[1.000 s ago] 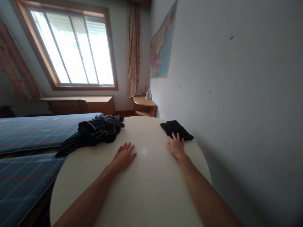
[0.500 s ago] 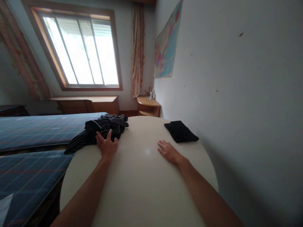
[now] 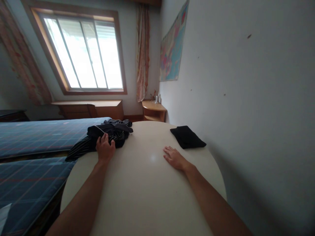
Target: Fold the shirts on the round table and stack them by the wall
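Note:
A heap of dark clothes (image 3: 115, 129), black with thin white stripes on parts of it, lies at the far left edge of the round white table (image 3: 147, 190) and hangs partly over the side. My left hand (image 3: 105, 151) is at the near side of this heap. Its fingertips rest against the cloth, slightly bent, with the thumb apart from them. Whether any cloth is pinched does not show. My right hand (image 3: 175, 158) lies flat on the tabletop, fingers stretched out and holding nothing. Just beyond it, at the right, is a flat folded black cloth (image 3: 188, 137).
Two blue plaid mattresses (image 3: 36, 137) adjoin the table on the left. A white wall (image 3: 258, 131) runs close along the right side. Behind stand a wooden desk (image 3: 108, 104) and a small corner shelf (image 3: 154, 105) with small items on it.
My left hand has shifted a little to the left along the clothes, and its fingers have drawn closer together. My right hand and the folded black cloth stay in place.

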`<state>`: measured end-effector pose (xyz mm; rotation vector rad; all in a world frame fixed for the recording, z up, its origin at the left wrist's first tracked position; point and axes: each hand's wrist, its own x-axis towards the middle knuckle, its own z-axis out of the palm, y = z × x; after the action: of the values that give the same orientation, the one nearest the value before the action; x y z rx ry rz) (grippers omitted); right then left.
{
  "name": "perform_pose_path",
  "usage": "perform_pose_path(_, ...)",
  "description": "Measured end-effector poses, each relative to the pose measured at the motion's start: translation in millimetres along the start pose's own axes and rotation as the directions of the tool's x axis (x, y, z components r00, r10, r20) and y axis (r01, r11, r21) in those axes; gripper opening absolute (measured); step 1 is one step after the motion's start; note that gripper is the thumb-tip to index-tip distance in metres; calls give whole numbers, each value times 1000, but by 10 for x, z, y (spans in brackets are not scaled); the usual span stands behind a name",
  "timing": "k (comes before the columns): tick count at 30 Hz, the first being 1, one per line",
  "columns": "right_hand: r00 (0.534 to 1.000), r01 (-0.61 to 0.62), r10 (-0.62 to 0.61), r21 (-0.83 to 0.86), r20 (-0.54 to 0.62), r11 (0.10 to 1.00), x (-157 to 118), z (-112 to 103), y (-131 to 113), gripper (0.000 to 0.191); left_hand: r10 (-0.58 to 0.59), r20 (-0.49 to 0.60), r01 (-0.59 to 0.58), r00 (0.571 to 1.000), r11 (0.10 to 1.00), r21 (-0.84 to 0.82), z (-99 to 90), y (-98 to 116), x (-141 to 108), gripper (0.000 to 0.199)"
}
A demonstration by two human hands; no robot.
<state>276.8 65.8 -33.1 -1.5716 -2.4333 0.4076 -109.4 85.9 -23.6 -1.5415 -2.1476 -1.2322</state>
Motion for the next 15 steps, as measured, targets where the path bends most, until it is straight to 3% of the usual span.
perform_pose_path(6, 1000, -2, 2, 15, 12, 1000, 5, 3, 10, 60, -54, 7, 54, 999, 998, 25, 24, -87, 35, 49)
perform_pose_path(15, 1000, 2, -2, 30, 15, 1000, -9, -19, -1, 61, 40, 39, -38, 998, 998, -51, 129, -198, 84, 53)
